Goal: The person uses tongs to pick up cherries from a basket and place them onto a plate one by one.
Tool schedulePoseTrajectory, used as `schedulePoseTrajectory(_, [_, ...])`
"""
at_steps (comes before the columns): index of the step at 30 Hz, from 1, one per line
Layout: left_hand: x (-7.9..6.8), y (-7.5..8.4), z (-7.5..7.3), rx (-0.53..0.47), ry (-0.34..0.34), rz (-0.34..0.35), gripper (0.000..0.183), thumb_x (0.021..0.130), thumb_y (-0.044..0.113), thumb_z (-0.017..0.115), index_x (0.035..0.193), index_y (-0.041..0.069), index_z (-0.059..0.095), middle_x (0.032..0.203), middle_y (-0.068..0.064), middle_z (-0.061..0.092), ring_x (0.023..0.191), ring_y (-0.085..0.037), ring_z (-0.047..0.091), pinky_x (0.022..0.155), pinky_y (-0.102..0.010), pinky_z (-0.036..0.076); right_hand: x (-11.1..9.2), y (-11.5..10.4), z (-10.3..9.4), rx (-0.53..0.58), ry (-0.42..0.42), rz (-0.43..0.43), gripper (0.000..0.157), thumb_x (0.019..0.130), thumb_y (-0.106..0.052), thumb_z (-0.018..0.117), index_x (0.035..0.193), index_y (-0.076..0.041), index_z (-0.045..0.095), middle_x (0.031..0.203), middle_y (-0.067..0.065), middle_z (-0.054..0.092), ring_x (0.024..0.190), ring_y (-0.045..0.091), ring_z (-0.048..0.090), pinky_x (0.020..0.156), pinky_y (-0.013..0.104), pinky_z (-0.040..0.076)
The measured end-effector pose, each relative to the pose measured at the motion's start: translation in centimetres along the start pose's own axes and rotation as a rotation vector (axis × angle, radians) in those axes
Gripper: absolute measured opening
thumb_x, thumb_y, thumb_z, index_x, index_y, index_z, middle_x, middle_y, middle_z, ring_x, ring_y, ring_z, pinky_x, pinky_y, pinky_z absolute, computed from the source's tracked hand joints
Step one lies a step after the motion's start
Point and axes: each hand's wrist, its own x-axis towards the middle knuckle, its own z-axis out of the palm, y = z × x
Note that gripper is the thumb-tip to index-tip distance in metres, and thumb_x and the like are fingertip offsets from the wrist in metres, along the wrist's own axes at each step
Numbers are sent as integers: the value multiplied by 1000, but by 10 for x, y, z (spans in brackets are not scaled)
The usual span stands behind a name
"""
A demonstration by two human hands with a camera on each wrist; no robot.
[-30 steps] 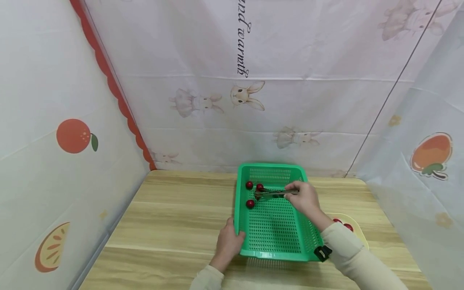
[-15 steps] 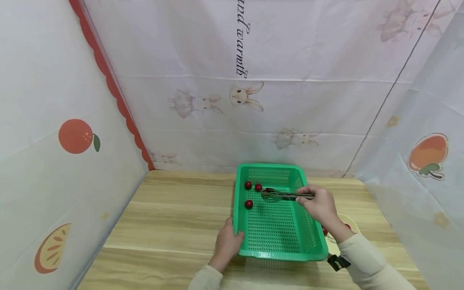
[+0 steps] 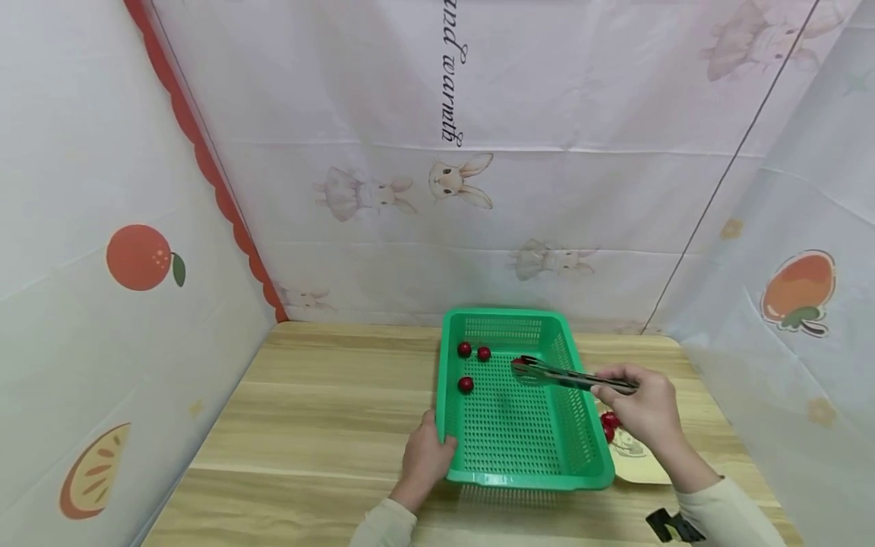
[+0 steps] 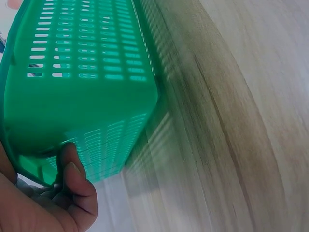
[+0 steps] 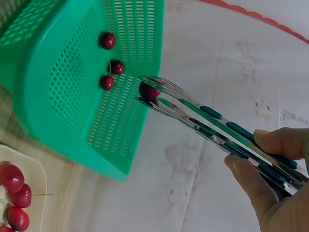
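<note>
My right hand (image 3: 645, 403) pinches a pair of metal tongs (image 5: 212, 125) between thumb and fingers. A dark red cherry (image 5: 148, 90) is caught between the tongs' tips, over the inside of the green perforated basket (image 3: 522, 480). Three other cherries lie on the basket floor toward its far left: one near the back corner (image 3: 465, 349), one beside it (image 3: 484, 354) and one closer to me (image 3: 465, 384). My left hand (image 3: 427, 456) grips the basket's rim at the near left corner, its fingers curled under the lip in the left wrist view.
A pale yellow plate (image 3: 642, 475) with several red cherries (image 5: 20, 195) sits on the wooden table (image 3: 307, 425) right of the basket, partly hidden by the basket and my right hand. A printed cloth wall (image 3: 383, 273) rises behind the table, with others at both sides.
My right hand has drawn the tongs rightward across the basket, lifting a cherry away from the other three. More of the plate shows now. The left hand keeps its grip.
</note>
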Motion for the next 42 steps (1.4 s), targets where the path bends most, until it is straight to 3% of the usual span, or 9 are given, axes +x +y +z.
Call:
schedulePoseTrajectory(9, [1, -1, -1, 30, -14, 15, 50, 79, 8, 64, 123, -6, 46, 84, -14, 59, 63, -20, 52, 50, -36, 43, -11, 7, -24, -21, 103, 44, 16, 76, -6, 75, 89, 1, 69, 73, 9, 66, 47, 9, 52, 39, 24, 42])
schedulePoseTrajectory(16, [2, 0, -1, 35, -11, 20, 49, 78, 8, 64, 122, -6, 46, 82, -13, 59, 61, -20, 51, 48, -36, 42, -17, 19, -41, -75, 195, 37, 16, 71, -3, 77, 86, 0, 71, 69, -7, 65, 57, -2, 54, 46, 17, 42])
schedulePoseTrajectory(25, [3, 0, 0, 33, -9, 7, 51, 77, 8, 64, 123, -6, 46, 82, -13, 59, 61, -20, 51, 48, -36, 42, -28, 25, -56, -97, 242, 69, 18, 72, -5, 78, 87, 1, 71, 66, -23, 60, 56, -3, 51, 45, 16, 40])
schedulePoseTrajectory(32, [4, -1, 0, 41, -13, 7, 53, 77, 9, 64, 125, -6, 45, 84, -14, 59, 62, -20, 52, 48, -36, 42, -36, 34, -65, -109, 295, 144, 19, 70, -5, 79, 85, 3, 71, 63, -30, 55, 58, -9, 51, 48, 13, 39])
schedulePoseTrajectory(42, [5, 0, 0, 38, -21, 0, 54, 78, 10, 63, 125, -6, 45, 83, -13, 59, 60, -19, 52, 47, -34, 41, -47, 52, -74, -112, 303, 274, 18, 72, -9, 79, 84, 2, 71, 61, -33, 53, 53, -8, 53, 46, 15, 41])
